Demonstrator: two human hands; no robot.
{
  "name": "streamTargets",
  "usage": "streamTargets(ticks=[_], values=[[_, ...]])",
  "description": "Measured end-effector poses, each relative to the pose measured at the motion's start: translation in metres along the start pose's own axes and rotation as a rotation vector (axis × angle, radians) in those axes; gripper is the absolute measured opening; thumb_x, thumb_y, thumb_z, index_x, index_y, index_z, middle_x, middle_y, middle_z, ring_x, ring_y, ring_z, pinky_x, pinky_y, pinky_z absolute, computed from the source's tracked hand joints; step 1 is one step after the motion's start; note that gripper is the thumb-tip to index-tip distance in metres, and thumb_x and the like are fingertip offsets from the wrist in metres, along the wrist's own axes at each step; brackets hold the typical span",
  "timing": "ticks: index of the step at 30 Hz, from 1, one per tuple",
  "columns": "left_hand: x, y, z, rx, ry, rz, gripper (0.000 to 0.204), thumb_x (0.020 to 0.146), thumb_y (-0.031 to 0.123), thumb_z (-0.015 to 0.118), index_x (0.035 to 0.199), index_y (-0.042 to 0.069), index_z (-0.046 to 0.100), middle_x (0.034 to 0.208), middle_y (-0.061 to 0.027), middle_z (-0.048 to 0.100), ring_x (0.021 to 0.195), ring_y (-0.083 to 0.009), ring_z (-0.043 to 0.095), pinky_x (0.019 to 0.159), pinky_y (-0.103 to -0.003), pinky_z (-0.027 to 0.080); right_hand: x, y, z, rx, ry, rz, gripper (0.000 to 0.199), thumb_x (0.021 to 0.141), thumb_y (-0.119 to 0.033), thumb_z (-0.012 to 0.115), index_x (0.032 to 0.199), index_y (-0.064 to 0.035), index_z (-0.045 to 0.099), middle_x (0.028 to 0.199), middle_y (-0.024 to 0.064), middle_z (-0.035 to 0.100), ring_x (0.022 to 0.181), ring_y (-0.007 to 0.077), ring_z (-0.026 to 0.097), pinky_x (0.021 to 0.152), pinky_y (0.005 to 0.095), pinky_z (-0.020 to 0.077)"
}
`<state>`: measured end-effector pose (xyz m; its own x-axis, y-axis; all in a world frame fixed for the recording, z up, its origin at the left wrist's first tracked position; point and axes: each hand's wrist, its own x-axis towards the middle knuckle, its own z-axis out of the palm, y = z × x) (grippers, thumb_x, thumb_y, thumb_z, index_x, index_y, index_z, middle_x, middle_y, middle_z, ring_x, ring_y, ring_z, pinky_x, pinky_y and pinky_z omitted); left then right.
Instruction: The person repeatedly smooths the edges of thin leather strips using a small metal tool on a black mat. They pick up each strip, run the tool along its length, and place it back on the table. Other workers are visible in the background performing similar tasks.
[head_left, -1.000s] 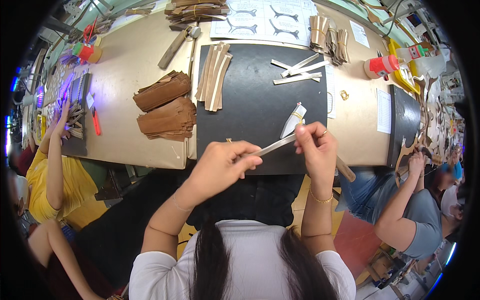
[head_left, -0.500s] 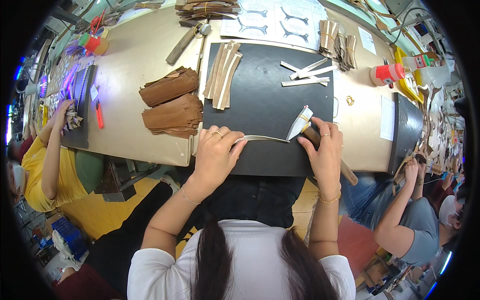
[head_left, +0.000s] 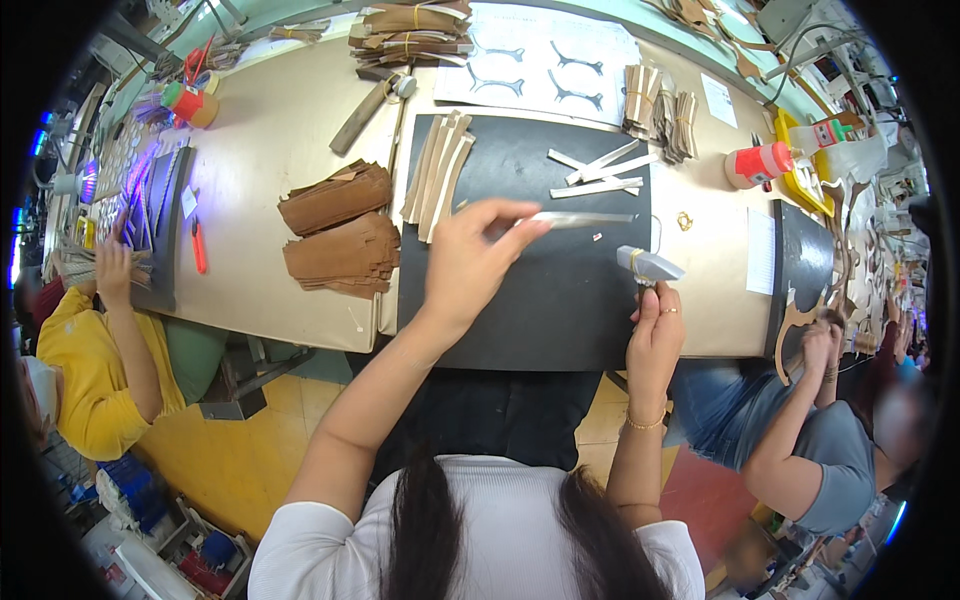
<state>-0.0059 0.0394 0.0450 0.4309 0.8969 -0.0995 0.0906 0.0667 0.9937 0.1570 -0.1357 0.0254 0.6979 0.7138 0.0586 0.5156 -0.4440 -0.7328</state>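
So the left hand [head_left: 485, 255] has a pale strip [head_left: 590, 219] pinched by one end between thumb and fingers, the rest sticking out to the right over the black mat [head_left: 520, 310]. The right hand [head_left: 655, 325] is curled around a hammer [head_left: 642, 262] near its head, above the mat's right side. With that one-end pinch, I'd guess the strip could twist or slip. The hammer looks top-heavy, so a loose grip might let it tip, and a swing with the left fingers close by could mean a sore thumb. A careless sleeve or elbow might scatter the loose strips [head_left: 605, 170] too.

Hard to make out: the strip is motion-blurred, so no clue whether it's flat or folded, and the left fingertips smear into it. The hammer's handle is mostly hidden by the hand. There's a tiny scrap [head_left: 598, 237] on the mat, too small to identify. Farther out on the tabletop [head_left: 250, 180], the printed sheet [head_left: 540, 65] is partly covered, and the fisheye rim swallows the rest.
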Motion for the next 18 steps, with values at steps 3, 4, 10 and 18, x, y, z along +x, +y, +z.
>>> streamTargets(ticks=[3,4,10,18], values=[[0.039,0.000,0.034,-0.033,-0.026,0.096,0.024,0.088,0.013,0.082,0.107,-0.002,0.076,0.084,-0.0015,0.072,0.069,-0.0050,0.056,0.063,-0.021,0.044,-0.007,0.004,-0.003,0.043,0.029,0.011,0.026,0.109,-0.013,0.048,0.119,0.0078,0.060,0.091,0.0140,0.058,0.071,0.0225,0.056,0.068,0.0353,0.0477],[0.047,0.000,0.042,-0.040,-0.043,0.132,0.025,0.088,0.013,0.082,0.108,-0.002,0.076,0.085,-0.0015,0.072,0.069,-0.0053,0.056,0.063,-0.021,0.044,-0.009,0.006,-0.004,0.069,0.030,0.026,0.026,0.109,-0.013,0.048,0.119,0.0080,0.060,0.090,0.0139,0.058,0.071,0.0223,0.056,0.068,0.0353,0.0477],[0.054,0.014,0.047,-0.026,0.097,0.371,0.023,0.088,0.010,0.080,0.106,-0.002,0.071,0.076,-0.0014,0.068,0.071,-0.0060,0.059,0.058,-0.021,0.045,-0.013,0.010,-0.006,0.057,0.011,-0.001,0.025,0.108,-0.012,0.050,0.119,0.0079,0.061,0.091,0.0149,0.058,0.072,0.0248,0.056,0.069,0.0360,0.0476],[0.049,0.035,0.029,-0.253,-0.054,0.152,0.028,0.089,0.001,0.078,0.113,0.000,0.064,0.099,-0.0034,0.064,0.079,-0.0048,0.056,0.060,-0.019,0.044,-0.008,0.005,0.000,0.003,-0.030,-0.066,0.023,0.105,-0.010,0.056,0.120,0.0048,0.064,0.093,0.0174,0.061,0.078,0.0332,0.060,0.073,0.0393,0.0491]])
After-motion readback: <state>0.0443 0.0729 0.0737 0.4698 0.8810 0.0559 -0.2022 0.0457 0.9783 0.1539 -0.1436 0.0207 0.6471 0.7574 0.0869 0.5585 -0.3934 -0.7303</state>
